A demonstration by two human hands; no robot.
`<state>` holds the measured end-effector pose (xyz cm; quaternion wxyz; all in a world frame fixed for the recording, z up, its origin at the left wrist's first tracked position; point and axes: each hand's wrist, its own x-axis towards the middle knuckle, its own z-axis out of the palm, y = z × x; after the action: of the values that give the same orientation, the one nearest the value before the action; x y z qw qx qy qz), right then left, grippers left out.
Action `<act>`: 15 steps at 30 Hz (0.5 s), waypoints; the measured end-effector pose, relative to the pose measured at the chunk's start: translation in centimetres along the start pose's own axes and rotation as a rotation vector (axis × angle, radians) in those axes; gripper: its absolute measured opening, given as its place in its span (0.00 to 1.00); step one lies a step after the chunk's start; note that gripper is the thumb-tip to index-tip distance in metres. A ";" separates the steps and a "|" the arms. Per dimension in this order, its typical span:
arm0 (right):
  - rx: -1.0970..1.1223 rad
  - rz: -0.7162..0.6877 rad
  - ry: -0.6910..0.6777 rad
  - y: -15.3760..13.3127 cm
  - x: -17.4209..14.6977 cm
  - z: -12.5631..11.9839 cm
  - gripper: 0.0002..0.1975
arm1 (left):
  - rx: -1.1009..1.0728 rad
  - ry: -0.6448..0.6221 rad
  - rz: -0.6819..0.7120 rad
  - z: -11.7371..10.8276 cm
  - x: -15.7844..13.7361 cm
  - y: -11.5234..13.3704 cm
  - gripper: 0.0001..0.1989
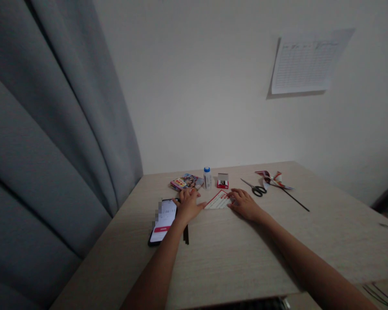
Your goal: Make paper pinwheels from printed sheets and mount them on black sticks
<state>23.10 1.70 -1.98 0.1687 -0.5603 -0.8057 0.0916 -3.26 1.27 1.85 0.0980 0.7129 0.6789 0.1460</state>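
My left hand rests palm down on the table with its fingers spread, its thumb tip at the left corner of a folded paper triangle. The paper is white with red edging and printed lines. At its right side, my right hand lies with its fingers stretched out, the fingertips touching the paper's edge. Dark thin strips show beside my left wrist and are partly hidden by it. A phone with a lit screen lies left of that hand, partly covered by the forearm.
Behind my hands are a colourful booklet, a blue-capped bottle and a small open red box. Black-handled scissors and a paper pinwheel on a dark stick lie to the right. A grey curtain hangs at left.
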 end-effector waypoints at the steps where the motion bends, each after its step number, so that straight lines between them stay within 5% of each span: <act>1: -0.001 0.000 -0.001 0.0 0.0 0.0 0.23 | -0.007 0.022 0.005 0.2 -0.1 0.2 0.22; 15: -0.008 -0.006 0.005 -0.1 0.1 0.2 0.23 | 0.088 -0.074 -0.068 1.2 0.0 0.6 0.27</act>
<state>22.95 1.77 -2.09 0.1686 -0.5589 -0.8073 0.0866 -2.31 1.32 0.88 0.0966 0.6979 0.7045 0.0860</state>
